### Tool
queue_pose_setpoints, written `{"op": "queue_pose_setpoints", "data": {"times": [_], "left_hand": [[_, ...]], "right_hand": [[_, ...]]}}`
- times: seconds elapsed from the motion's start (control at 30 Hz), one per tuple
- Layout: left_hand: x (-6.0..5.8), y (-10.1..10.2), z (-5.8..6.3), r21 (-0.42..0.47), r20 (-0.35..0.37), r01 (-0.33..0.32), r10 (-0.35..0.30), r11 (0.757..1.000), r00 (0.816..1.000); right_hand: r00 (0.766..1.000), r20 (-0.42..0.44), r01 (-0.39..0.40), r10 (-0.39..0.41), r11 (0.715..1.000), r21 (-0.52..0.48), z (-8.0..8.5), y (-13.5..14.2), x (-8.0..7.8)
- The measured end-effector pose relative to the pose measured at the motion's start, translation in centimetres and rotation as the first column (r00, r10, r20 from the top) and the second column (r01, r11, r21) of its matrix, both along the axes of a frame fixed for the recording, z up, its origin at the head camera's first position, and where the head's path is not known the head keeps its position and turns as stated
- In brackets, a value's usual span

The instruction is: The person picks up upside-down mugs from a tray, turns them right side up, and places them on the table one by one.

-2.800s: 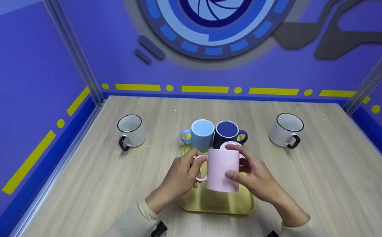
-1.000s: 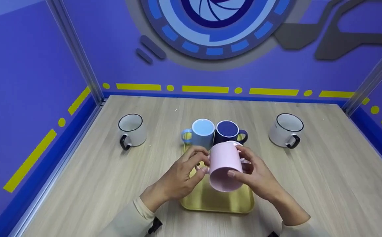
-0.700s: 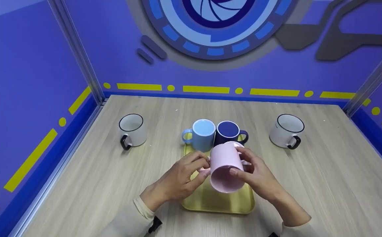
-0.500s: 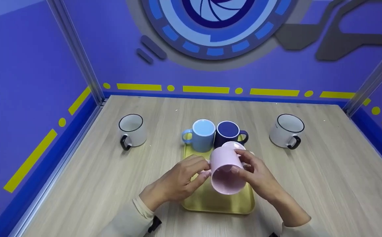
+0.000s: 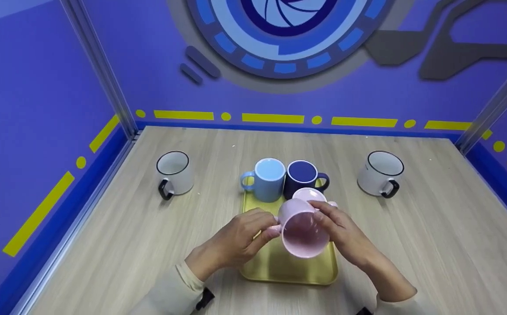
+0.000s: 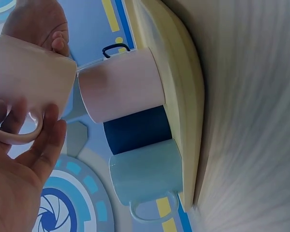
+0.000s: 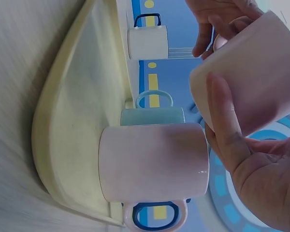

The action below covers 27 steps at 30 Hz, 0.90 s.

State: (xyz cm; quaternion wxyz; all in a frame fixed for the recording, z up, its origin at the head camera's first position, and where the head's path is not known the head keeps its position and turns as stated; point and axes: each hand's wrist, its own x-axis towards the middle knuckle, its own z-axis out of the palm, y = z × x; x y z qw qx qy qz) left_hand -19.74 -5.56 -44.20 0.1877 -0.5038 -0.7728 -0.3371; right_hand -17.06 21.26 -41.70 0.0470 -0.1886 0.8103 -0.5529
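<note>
White on the outside, the black-rimmed mug point(image 5: 180, 180) stands upright at far left on the wood-grain tabletop point(image 5: 428, 253). Next comes the left hand point(image 5: 240, 238), thumb and fingers pinching the handle of the raised pink mug point(image 5: 301, 232). At the back left of the yellow tray point(image 5: 288, 273) stands the light-blue mug point(image 5: 267, 187), handle to the left. The raised pink mug is above the tray's middle, tipped, its long axis running from a mouth facing the near side to a base facing away; that tilt over the tray looks like the key relation, neither hand being nearer. Behind it, 2 upright mugs stand close together: the navy mug point(image 5: 301, 173) and the standing pink mug point(image 5: 309, 194). The right hand point(image 5: 345, 234) grips the raised pink mug by rim and wall. Farthest right, well apart, is the black-handled white mug point(image 5: 376, 178).
</note>
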Motion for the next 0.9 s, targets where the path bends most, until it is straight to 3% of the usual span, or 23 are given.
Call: {"op": "queue_pose_setpoints", "data": {"times": [0.13,0.3,0.57,0.67,0.9], "left_hand": [[0.1,0.2,0.1,0.022,0.012,-0.009,0.009,1.0,1.0],[0.3,0.3,0.3,0.048,0.097,-0.04,0.035,0.998,0.995],[0.3,0.4,0.9,0.104,0.281,-0.055,0.024,0.993,0.959],[0.3,0.4,1.1,0.132,0.396,-0.035,-0.02,0.991,0.918],[0.5,0.6,1.4,0.179,0.612,-0.043,-0.077,0.983,0.787]], "right_hand": [[0.997,0.049,-0.05,0.052,0.998,-0.033,-0.1,0.2,0.0],[0.978,0.114,-0.159,0.173,0.98,-0.123,-0.1,0.6,-0.1],[0.95,0.164,-0.238,0.264,0.958,-0.163,-0.1,0.7,-0.3],[0.947,0.167,-0.252,0.275,0.956,-0.148,-0.1,0.8,-0.3],[0.95,0.185,-0.239,0.254,0.966,-0.095,-0.2,0.9,-0.2]]}}
